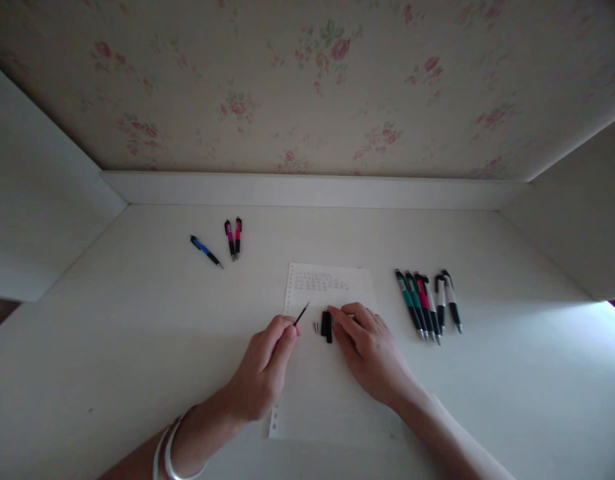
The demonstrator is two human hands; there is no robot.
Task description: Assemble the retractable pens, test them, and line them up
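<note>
Where the frame's centre dips slightly downward, the left hand (265, 363), closed, pinches one refill (302, 312), dark and slim, between thumb and forefinger; its thin end slants toward the upper right, raised over the paper (332, 400). Right hand (367, 340): just right of centre, fingers bent, fingertips just beside two short black tubes (326, 327); whether it grips anything under the palm cannot be told. Tubes: lying side by side, roughly upright in the frame. Metal tip (316, 327): one, small, silver, just left of the tubes, between the hands. Paper: one sheet, white, holes down its left edge, lines of handwriting near its top. Upper left of centre: one blue pen (206, 251), aslant; to its right, one purple pen (230, 240) and one red pen (238, 239), close together. Right of centre, a row of six: two green pens (409, 300), one pink pen (423, 303), three white pens (451, 301). Bangles (170, 447): silver, on the left wrist, lower left. All pens lie on the white tabletop (137, 333).
</note>
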